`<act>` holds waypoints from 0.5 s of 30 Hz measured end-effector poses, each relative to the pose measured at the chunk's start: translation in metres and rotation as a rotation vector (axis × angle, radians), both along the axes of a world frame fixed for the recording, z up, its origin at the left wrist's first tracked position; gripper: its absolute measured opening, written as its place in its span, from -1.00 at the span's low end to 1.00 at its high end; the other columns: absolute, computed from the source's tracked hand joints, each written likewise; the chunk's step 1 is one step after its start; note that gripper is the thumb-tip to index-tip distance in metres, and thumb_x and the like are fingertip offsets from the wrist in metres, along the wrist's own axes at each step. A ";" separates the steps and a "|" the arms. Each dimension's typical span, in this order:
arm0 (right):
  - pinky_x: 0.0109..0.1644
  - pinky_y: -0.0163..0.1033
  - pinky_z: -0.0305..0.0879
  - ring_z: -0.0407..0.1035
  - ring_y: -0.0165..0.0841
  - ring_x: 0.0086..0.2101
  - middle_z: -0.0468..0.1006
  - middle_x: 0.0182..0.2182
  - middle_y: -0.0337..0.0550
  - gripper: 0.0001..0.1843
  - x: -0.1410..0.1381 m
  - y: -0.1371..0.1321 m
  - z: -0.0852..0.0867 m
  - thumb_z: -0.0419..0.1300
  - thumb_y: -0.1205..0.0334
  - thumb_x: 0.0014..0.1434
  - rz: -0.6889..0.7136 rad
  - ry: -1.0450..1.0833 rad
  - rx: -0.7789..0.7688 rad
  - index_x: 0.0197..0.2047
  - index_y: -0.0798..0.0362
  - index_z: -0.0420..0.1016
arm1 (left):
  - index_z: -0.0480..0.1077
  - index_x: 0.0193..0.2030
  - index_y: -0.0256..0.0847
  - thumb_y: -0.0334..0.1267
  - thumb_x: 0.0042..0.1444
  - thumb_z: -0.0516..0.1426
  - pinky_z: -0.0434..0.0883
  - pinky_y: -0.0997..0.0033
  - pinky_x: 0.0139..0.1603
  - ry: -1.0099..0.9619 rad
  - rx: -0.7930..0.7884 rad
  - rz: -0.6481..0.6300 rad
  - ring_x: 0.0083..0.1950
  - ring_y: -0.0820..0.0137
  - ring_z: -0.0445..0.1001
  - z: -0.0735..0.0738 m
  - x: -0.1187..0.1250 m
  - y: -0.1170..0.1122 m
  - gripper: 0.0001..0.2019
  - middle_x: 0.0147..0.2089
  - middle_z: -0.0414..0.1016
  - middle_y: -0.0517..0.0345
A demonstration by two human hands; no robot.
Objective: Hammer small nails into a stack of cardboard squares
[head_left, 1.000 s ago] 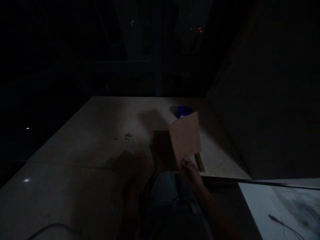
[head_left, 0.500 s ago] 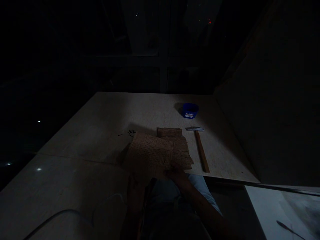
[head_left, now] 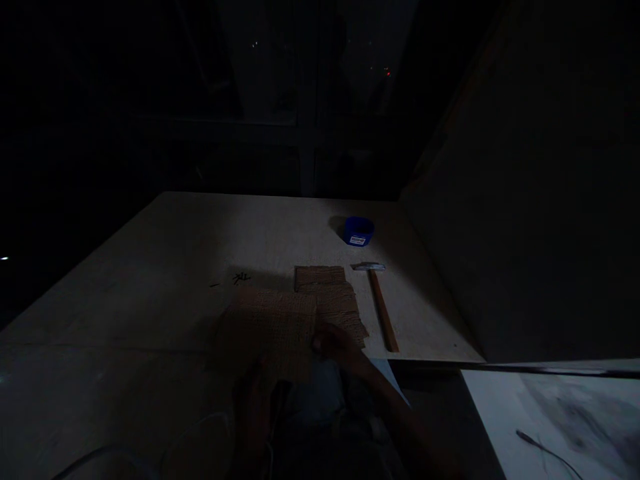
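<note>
A brown, ridged piece of cardboard [head_left: 273, 327] is held up at the table's front edge. My right hand [head_left: 337, 343] is closed on its right side, thumb toward the edge. At its lower left is my left hand [head_left: 254, 393], dim but apparently gripping the bottom edge. Behind and to the right, more torn brown cardboard [head_left: 337, 300] lies flat on the table, partly covered by the held piece. A hammer [head_left: 383, 310] with a wooden handle rests to the right, its metal head away from me. Several small dark nails [head_left: 241, 277] lie beyond the cardboard.
A blue plastic container [head_left: 359, 231] with a white label stands farther back on the pale tabletop [head_left: 200, 230]. A dark panel [head_left: 520, 220] rises along the right. A cable [head_left: 110, 450] runs at lower left. A thin tool-like object [head_left: 545, 450] lies on a white surface at lower right.
My view has shifted, so the table's things sit farther left and slightly lower. The held cardboard has come down a little toward me and looks flatter. Both hands stay on it.
</note>
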State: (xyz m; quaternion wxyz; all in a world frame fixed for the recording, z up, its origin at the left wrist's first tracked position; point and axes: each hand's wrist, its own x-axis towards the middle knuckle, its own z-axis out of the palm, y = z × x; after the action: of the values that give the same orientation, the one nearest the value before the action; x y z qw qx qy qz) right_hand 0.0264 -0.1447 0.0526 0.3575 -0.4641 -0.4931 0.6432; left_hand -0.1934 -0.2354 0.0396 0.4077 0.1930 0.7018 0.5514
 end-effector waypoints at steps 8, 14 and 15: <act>0.01 -0.06 0.37 0.50 -0.11 -0.10 0.64 -0.16 0.08 -0.75 0.073 0.079 0.008 0.31 0.16 0.03 -0.324 -0.450 0.227 -0.18 0.01 0.56 | 0.54 0.00 -0.04 -0.18 -0.25 0.39 0.32 0.06 0.35 0.029 0.024 0.054 0.46 -0.07 0.15 -0.011 -0.005 -0.006 -0.45 0.27 0.46 0.07; 0.01 -0.09 0.33 0.52 -0.07 -0.13 0.66 -0.25 0.08 -0.84 0.072 0.093 -0.008 0.34 0.28 -0.03 -0.294 -0.577 0.223 -0.30 0.03 0.56 | 0.46 0.16 0.03 -0.11 -0.25 0.42 0.48 -0.02 0.16 -0.183 -0.011 0.051 0.36 -0.09 0.30 -0.029 0.020 -0.008 -0.28 0.28 0.46 0.05; 0.00 -0.10 0.34 0.52 -0.08 -0.13 0.66 -0.24 0.08 -0.84 0.071 0.095 -0.011 0.33 0.28 -0.02 -0.294 -0.584 0.216 -0.29 0.04 0.57 | 0.43 0.20 0.08 -0.09 -0.24 0.41 0.49 -0.03 0.14 -0.282 -0.003 0.062 0.35 -0.09 0.32 -0.032 0.026 -0.009 -0.25 0.29 0.45 0.07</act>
State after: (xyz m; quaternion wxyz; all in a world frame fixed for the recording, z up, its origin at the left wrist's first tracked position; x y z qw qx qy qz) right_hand 0.0976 -0.0500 0.0417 0.3372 -0.6541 -0.5679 0.3687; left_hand -0.1677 -0.2440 0.0073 0.4853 0.0915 0.6439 0.5843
